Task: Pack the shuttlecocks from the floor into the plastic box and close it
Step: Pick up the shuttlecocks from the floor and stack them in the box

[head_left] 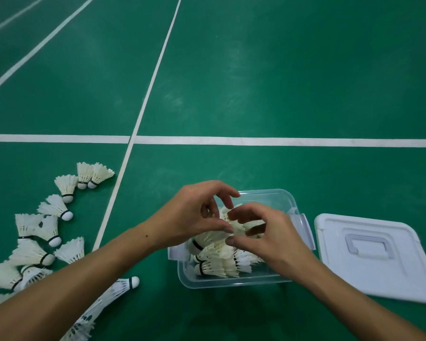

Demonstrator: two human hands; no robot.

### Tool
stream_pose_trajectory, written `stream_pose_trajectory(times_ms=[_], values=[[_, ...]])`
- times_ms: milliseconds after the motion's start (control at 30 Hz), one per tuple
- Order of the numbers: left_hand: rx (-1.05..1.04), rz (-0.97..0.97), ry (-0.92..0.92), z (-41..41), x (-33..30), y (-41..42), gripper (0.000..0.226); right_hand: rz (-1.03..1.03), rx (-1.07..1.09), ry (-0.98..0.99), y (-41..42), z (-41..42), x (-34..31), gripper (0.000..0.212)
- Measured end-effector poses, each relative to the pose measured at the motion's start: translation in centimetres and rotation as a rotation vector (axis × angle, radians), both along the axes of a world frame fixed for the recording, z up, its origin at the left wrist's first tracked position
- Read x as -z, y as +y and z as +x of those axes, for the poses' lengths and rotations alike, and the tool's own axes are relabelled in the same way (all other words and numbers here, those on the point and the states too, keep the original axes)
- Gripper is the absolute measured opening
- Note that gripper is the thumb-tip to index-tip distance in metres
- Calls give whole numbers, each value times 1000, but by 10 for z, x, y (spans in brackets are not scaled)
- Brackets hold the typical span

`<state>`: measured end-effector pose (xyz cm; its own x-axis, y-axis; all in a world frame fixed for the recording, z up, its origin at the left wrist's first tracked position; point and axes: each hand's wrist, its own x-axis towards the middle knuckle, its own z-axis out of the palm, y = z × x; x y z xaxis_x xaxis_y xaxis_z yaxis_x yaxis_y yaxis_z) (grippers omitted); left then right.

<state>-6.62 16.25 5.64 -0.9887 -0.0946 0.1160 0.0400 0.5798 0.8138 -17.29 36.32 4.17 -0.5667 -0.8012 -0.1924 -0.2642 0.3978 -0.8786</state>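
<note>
**Both hands working shuttlecocks over the open box**

I am seeing the clear rectangular plastic box (pixel 234 283) sitting open on the green court floor (pixel 256 82), partly filled with white feathered shuttlecocks (pixel 221 264) lying on their sides. Its white lid with a moulded handle (pixel 374 257) is lying flat just right of it. My left hand (pixel 194 215) and right hand (pixel 263 237) are meeting above the box, fingers curled and pinching a shuttlecock (pixel 234 226) between them. More loose shuttlecocks (pixel 47 230) are lying scattered on the floor at left; my forearm is hiding some.
</note>
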Motion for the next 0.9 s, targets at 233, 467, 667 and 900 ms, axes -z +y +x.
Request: stream_pose_trajectory(times_ms=[233,467,667,900], values=[[5,56,4,-3,5,11,43,-1,-91,132,3,7,12,13],[-111,-74,-13,14,14,-7,45,69,25,307,29,-6,28,18],[22,-543,-135,34,37,-13,55,232,-22,493,33,-1,42,18],[80,-828,-154,33,63,0,61,350,-189,514,14,2,58,15]])
